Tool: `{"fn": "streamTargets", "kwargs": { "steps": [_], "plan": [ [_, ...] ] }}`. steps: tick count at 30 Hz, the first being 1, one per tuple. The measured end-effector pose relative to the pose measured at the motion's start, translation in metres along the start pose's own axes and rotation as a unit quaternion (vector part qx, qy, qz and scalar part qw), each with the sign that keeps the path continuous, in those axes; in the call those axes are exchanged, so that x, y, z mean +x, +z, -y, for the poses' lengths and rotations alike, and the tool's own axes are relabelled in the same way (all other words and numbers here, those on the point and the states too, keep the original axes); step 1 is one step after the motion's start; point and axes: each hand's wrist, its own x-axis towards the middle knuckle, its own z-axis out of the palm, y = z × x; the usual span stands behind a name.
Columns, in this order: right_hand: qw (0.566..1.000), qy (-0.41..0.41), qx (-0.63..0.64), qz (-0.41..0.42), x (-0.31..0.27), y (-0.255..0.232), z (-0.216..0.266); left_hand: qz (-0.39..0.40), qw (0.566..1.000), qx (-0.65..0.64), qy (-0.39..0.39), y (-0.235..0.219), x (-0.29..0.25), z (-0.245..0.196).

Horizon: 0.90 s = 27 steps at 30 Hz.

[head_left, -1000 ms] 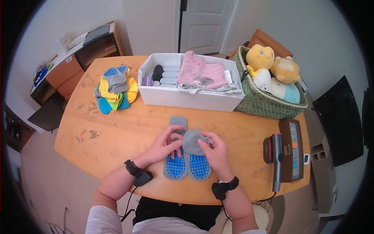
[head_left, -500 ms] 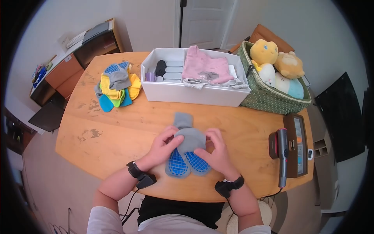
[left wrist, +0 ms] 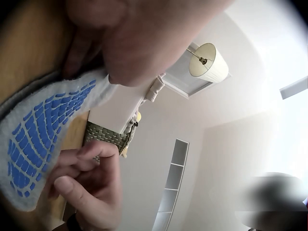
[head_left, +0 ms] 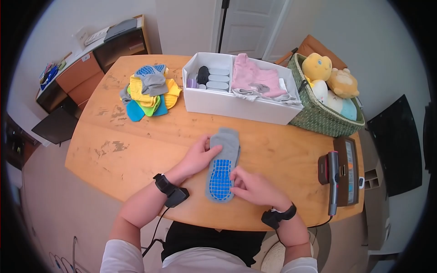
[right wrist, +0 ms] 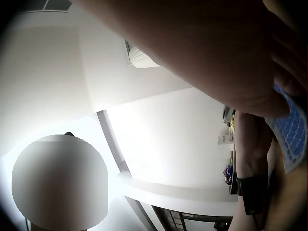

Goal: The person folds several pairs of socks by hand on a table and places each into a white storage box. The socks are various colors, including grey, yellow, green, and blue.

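A grey sock with a blue grid of grip pads on its sole lies sole up in front of me. A grey cuff shows past its upper end; in the left wrist view a second grey layer shows under the sock. My left hand holds the sock's upper left side, thumb on top. Beside the sole's right edge is my right hand, fingers loosely bent and fingertips right at the edge. Thumb and index finger of that right hand stand apart in the left wrist view.
Behind the socks stands a white box with rolled items and a pink garment. A green basket of plush toys is at the right, above a handheld device and a brown case. A colourful sock pile lies back left.
The two socks, side by side earlier, now lie one over the other. My right hand has let go of the upper part and moved down to the sole's right edge. The view has shifted slightly.
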Motion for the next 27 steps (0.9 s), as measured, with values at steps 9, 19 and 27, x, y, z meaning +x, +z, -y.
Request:
{"fn": "streamTargets", "kwargs": {
  "steps": [9, 19, 27],
  "plan": [
    [0.995, -0.022, -0.080, -0.048, 0.011, 0.008, -0.024, 0.025, 0.997, 0.070, 0.031, 0.001, 0.002, 0.000],
    [0.995, -0.057, -0.032, -0.078, -0.003, 0.005, -0.034, 0.030, 0.997, 0.072, -0.016, 0.020, 0.005, -0.007],
    [0.994, -0.070, -0.030, -0.073, 0.000, 0.011, -0.037, -0.001, 0.990, 0.141, 0.027, 0.015, 0.001, -0.005]
  ]
}}
